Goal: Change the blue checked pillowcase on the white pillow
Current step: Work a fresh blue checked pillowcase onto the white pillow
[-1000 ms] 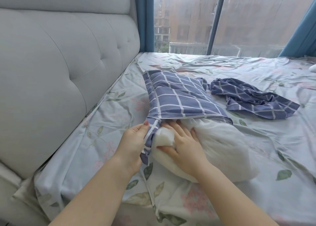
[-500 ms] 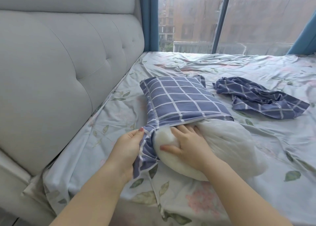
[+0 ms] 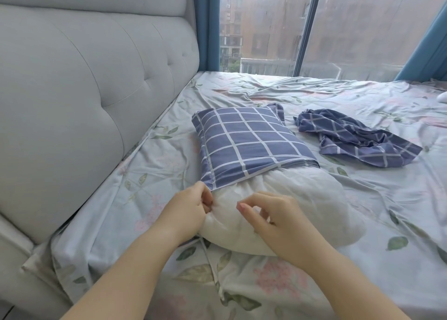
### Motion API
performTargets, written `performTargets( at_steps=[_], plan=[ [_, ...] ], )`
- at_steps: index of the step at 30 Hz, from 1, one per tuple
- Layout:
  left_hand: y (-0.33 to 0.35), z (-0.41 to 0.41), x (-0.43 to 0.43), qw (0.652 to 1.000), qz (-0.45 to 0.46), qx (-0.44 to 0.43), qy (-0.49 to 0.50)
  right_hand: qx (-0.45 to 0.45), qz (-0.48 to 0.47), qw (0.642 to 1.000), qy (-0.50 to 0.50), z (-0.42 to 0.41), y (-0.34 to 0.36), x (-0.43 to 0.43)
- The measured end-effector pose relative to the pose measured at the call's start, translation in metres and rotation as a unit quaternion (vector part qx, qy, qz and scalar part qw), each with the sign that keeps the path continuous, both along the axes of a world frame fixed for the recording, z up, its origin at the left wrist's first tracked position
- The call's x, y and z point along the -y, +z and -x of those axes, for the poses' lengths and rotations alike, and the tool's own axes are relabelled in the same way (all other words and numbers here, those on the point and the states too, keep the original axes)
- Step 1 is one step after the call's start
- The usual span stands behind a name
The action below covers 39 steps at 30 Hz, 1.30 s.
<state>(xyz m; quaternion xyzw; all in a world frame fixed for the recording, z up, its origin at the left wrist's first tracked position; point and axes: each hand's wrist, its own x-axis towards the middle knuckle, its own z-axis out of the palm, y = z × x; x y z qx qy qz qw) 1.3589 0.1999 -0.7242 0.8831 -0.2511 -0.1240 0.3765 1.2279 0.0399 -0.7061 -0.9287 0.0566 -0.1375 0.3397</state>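
Two hands at work on one pillow; items as seen from the bedside.

- Pillow (image 3: 302, 198): white, lying flat. Its far half is inside the case; its near half is bare and bunched.
- Pillowcase (image 3: 249, 145): blue with white checks, covering the pillow's far half. The hem runs across the pillow's middle.
- Left hand (image 3: 191, 208): at the pillow's near left corner, fingers curled close together, pinching the end of the pillowcase hem.
- Right hand (image 3: 273, 219): on the pillow's bare near end, fingers bent, thumb forward. I cannot tell whether it grips the cloth.
- Crumpled checked cloth (image 3: 358, 143): right of the pillow, apart from it.
- Sheet (image 3: 150, 194): floral and rumpled, under the pillow.
- Headboard (image 3: 84, 102): grey and padded, left of the pillow.
- Window (image 3: 362, 29): beyond the pillow's far end.
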Motion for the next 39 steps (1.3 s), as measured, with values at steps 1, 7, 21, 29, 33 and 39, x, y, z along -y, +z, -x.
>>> performTargets(
  at_steps=[1,7,21,29,33,39],
  plan=[
    [-0.003,-0.006,0.002,1.000,-0.005,0.006,-0.006,-0.044,-0.006,0.999,0.017,0.003,-0.001,-0.001],
    [-0.009,-0.027,0.012,0.997,0.062,-0.003,-0.039,-0.201,-0.182,0.960,0.070,0.005,-0.010,-0.015],
    [0.016,-0.022,0.023,0.969,0.098,-0.225,-0.006,0.102,-0.183,0.977,0.024,0.003,-0.001,0.007],
    [-0.026,-0.039,0.030,0.970,0.106,-0.201,0.085,0.040,-0.056,0.997,0.023,-0.001,-0.007,0.002],
    [-0.014,-0.025,0.033,0.979,0.095,-0.147,0.102,0.064,0.087,0.993,-0.039,-0.007,-0.013,0.008],
    [-0.028,-0.037,0.030,0.981,0.075,-0.127,0.124,0.058,0.059,0.994,-0.070,-0.007,-0.008,0.018]
  ],
)
